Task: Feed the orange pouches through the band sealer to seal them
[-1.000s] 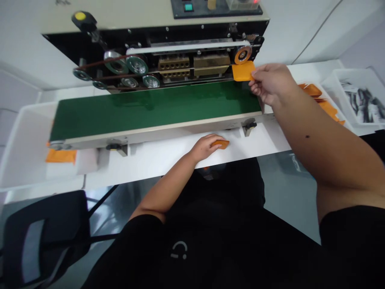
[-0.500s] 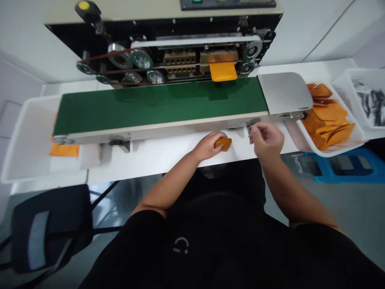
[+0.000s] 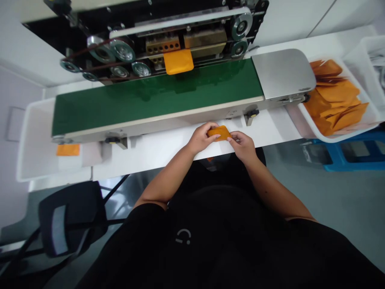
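Between my hands, above the white table's front strip, is a small orange pouch. My left hand is closed on its left end, thumb in front. At its right corner my right hand pinches the edge with thumb and fingers. A second orange pouch hangs from the sealing machine, its upper edge caught between the belts. Below it runs the green conveyor belt.
At right a white bin holds many orange pouches, with another bin behind it. A white bin at left contains an orange pouch. A black chair and blue stool stand below the table.
My right hand has come left and taken the pouch's right edge; my left hand still holds it. The pouch in the machine has travelled left along the belts. The view has shifted slightly.
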The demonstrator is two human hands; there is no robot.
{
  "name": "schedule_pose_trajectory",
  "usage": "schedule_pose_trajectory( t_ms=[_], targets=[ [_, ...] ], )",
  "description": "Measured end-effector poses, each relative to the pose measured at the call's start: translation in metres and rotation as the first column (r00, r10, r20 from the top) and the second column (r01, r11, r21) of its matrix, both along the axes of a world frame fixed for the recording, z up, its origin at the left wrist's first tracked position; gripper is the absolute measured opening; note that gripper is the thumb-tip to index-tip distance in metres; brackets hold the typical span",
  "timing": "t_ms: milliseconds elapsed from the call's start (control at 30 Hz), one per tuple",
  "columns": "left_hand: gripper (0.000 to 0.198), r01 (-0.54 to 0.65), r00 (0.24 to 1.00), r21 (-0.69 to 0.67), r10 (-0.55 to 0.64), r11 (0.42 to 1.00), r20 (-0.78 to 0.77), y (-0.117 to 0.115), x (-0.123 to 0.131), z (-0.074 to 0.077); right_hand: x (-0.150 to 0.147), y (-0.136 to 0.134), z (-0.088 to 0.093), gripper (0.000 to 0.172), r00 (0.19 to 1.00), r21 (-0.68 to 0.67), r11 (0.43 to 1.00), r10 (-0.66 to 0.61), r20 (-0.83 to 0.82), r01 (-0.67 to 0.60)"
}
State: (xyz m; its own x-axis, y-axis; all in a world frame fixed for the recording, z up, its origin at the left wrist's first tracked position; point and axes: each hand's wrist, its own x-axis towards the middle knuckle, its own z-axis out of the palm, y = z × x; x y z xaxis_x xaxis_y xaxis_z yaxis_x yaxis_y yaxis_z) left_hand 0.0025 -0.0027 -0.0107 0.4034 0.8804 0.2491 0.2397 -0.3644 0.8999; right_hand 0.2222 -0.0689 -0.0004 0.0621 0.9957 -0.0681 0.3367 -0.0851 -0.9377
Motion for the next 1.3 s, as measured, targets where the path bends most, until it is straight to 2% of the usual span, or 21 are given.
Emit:
schedule_pose_trajectory(
  t_ms=[200, 300, 400, 533, 667, 767, 900, 967, 1067, 1133, 1200, 1300],
  targets=[
    [0.05, 0.075, 0.993, -0.076, -0.067, 0.994, 0.102, 0.0, 0.002, -0.008, -0.003, 0.004, -0.013, 0.031, 0.955, -0.058, 0.981, -0.194, -0.224, 0.186],
    [0.054, 0.022, 0.997, -0.092, -0.016, 0.996, 0.072, 0.0, 0.001, -0.009, -0.007, 0.004, -0.01, 0.038, 0.947, -0.029, 0.984, -0.177, -0.267, 0.175],
    [0.056, -0.006, 1.0, -0.075, 0.008, 0.997, 0.026, 0.002, 0.0, -0.007, -0.011, 0.001, -0.005, 0.045, 0.964, 0.006, 0.992, -0.121, -0.236, 0.125],
    [0.053, 0.002, 1.0, -0.031, -0.002, 1.0, -0.007, 0.004, -0.001, -0.005, -0.01, 0.001, -0.003, 0.036, 0.968, 0.016, 0.996, -0.084, -0.235, 0.09],
    [0.052, -0.013, 1.0, -0.044, 0.014, 0.999, 0.011, 0.005, -0.001, -0.006, 0.004, 0.005, 0.003, 0.031, 0.948, 0.015, 0.987, -0.151, -0.28, 0.161],
    [0.05, -0.021, 1.0, -0.055, 0.022, 0.998, 0.019, 0.005, 0.0, -0.007, 0.017, 0.007, 0.012, 0.043, 0.915, 0.033, 0.976, -0.19, -0.357, 0.215],
    [0.046, -0.018, 1.0, -0.043, 0.017, 0.999, -0.011, 0.005, 0.001, -0.006, 0.028, 0.002, 0.016, 0.072, 0.918, 0.045, 0.978, -0.174, -0.356, 0.203],
    [0.043, -0.022, 0.999, -0.035, 0.021, 0.999, -0.025, 0.004, 0.001, -0.005, 0.032, 0.0, 0.012, 0.063, 0.949, 0.07, 0.973, -0.199, -0.245, 0.222],
    [0.039, -0.033, 0.998, -0.018, 0.032, 0.999, -0.047, 0.004, 0.0, -0.003, 0.036, -0.003, 0.01, 0.025, 0.98, 0.119, 0.977, -0.186, 0.068, 0.178],
    [0.038, -0.047, 0.997, -0.011, 0.047, 0.999, -0.058, 0.003, 0.0, -0.001, 0.039, -0.003, 0.015, 0.014, 0.976, 0.146, 0.983, -0.133, 0.171, 0.108],
    [0.036, -0.052, 0.997, -0.022, 0.05, 0.998, -0.063, 0.003, -0.001, 0.0, 0.04, -0.002, 0.028, 0.012, 0.987, 0.221, 0.967, -0.143, 0.067, 0.125],
    [0.034, -0.045, 0.996, -0.052, 0.041, 0.998, -0.076, 0.003, -0.001, 0.002, 0.042, 0.007, 0.059, 0.018, 0.937, 0.3, 0.906, -0.222, -0.269, 0.3]
  ],
)
